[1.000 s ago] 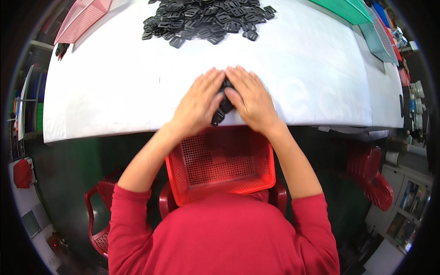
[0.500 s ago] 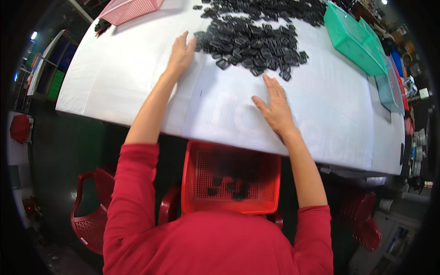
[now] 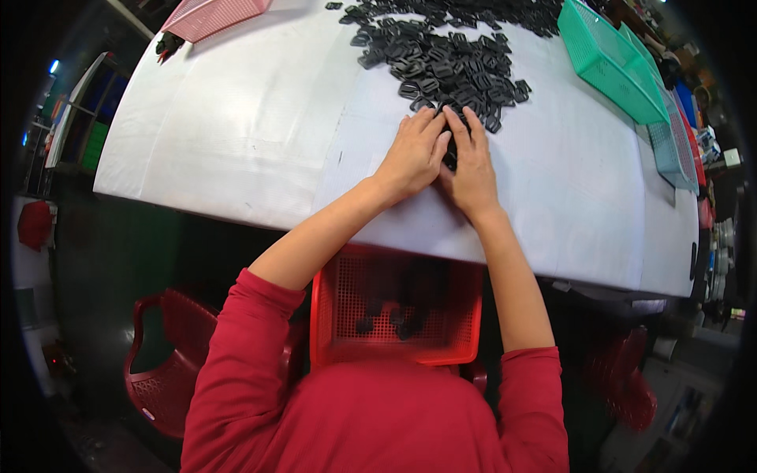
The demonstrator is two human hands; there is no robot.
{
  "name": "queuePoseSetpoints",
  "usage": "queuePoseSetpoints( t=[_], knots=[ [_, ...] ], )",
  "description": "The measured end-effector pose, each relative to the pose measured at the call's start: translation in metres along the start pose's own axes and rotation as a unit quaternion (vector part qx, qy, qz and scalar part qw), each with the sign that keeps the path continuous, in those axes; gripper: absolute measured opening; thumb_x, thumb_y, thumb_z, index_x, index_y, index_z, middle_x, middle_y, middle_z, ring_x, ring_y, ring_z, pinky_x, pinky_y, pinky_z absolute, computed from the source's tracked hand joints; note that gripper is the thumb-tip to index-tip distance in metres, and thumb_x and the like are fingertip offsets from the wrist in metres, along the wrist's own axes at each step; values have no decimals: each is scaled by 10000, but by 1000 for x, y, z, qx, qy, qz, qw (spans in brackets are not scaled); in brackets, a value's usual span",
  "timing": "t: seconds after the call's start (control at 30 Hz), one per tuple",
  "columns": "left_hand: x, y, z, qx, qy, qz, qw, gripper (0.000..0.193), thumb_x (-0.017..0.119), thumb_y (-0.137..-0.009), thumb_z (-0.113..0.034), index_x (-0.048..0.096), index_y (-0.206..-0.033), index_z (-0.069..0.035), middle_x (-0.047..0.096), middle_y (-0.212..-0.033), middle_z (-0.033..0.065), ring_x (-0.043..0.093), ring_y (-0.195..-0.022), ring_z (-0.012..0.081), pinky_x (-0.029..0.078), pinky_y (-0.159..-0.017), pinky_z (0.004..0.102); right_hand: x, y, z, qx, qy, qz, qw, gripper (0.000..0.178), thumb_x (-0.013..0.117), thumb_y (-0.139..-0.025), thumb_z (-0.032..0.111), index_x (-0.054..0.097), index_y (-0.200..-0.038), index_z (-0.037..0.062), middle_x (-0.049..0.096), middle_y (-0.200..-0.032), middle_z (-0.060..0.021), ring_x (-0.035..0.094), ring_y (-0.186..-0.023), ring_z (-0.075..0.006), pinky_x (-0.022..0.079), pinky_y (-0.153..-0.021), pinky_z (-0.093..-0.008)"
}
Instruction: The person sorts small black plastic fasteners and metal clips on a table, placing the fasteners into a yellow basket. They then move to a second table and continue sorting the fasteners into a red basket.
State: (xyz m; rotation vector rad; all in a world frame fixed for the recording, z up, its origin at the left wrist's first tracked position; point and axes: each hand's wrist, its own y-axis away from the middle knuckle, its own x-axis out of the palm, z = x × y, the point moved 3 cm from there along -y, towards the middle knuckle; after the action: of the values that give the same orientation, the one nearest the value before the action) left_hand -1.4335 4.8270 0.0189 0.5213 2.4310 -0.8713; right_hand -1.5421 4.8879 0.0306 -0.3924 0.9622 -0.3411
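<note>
A loose heap of black plastic buckles [image 3: 445, 63] lies on the white-covered table [image 3: 236, 134]. At the heap's near edge my left hand [image 3: 414, 154] and my right hand [image 3: 473, 169] have come together, fingertips almost meeting. Several black buckles [image 3: 450, 152] show in the gap between the palms, cupped by both hands. Their exact number is hidden by my fingers. Below the table edge, in front of my body, a red plastic basket [image 3: 331, 347] holds a few dark pieces, blurred in shadow.
A pink basket [image 3: 217, 17] stands at the far left, with small dark and red items [image 3: 168, 46] beside it. Green baskets [image 3: 611, 67] and a grey-blue basket [image 3: 674, 154] line the right side. Dark red plastic chairs [image 3: 169, 363] are on the floor at left and right.
My left hand has swept right from the heap's left side to meet my right hand. Buckles from the near and left edge are now gathered between the palms.
</note>
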Motion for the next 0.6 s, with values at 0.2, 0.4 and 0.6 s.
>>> queuePoseSetpoints(
  t=[0.2, 0.4, 0.6],
  knots=[
    [-46, 43, -15, -40, 10, 50, 998, 243, 541, -876, -94, 630, -1101, -92, 572, -1172, 177, 481, -1183, 307, 257, -1067, 464, -42, 25, -46, 57, 89, -14, 994, 452, 690, -732, 121, 586, -1171, 157, 497, -1237, -148, 456, -1146, -360, 376, -975, -412],
    [-78, 51, -13, -49, -51, -35, 997, 199, 657, -786, -99, 679, -983, -97, 630, -1029, 98, 559, -1006, 250, 399, -899, 392, -79, 28, -55, 82, 182, -54, 978, 354, 668, -760, 142, 612, -1106, 101, 559, -1138, -128, 516, -1055, -300, 398, -918, -395],
    [-59, 60, -44, 57, -228, 4, 972, 330, 705, -730, -135, 653, -1053, -94, 600, -1065, 45, 540, -965, 237, 414, -804, 358, -52, 34, 26, 69, 174, 21, 982, 306, 703, -740, 175, 643, -1029, 92, 610, -1052, -50, 548, -972, -229, 406, -800, -354]
  ],
)
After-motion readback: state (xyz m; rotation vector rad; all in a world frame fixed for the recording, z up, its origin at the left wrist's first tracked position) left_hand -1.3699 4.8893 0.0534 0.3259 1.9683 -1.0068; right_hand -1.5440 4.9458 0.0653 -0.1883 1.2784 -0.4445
